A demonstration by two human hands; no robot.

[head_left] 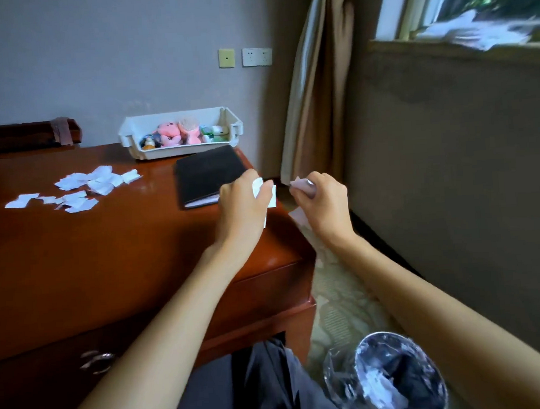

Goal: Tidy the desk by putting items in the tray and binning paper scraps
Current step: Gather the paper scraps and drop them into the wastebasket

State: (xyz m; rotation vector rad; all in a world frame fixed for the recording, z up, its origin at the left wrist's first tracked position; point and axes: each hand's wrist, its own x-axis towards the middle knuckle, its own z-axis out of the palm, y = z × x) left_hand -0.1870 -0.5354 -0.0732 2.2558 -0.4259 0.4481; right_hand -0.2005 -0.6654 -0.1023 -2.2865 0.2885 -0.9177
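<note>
My left hand (243, 202) is closed on white paper scraps (269, 193) above the desk's right edge. A little to its right, past the desk edge, my right hand (324, 201) pinches more white paper pieces (302, 183). Several white scraps (84, 187) lie scattered on the brown wooden desk (113, 245) at the left. The white tray (151, 153) stands at the back of the desk against the wall, holding pink plush toys (176, 134) and small items. A bin (396, 376) lined with a clear bag sits on the floor at the bottom right, with white scraps inside.
A black notebook (206, 173) lies on the desk in front of the tray, just beyond my left hand. A beige curtain (315, 84) hangs at the right of the desk. Patterned carpet (341, 298) runs between desk and wall. My dark-trousered lap (258, 388) is below.
</note>
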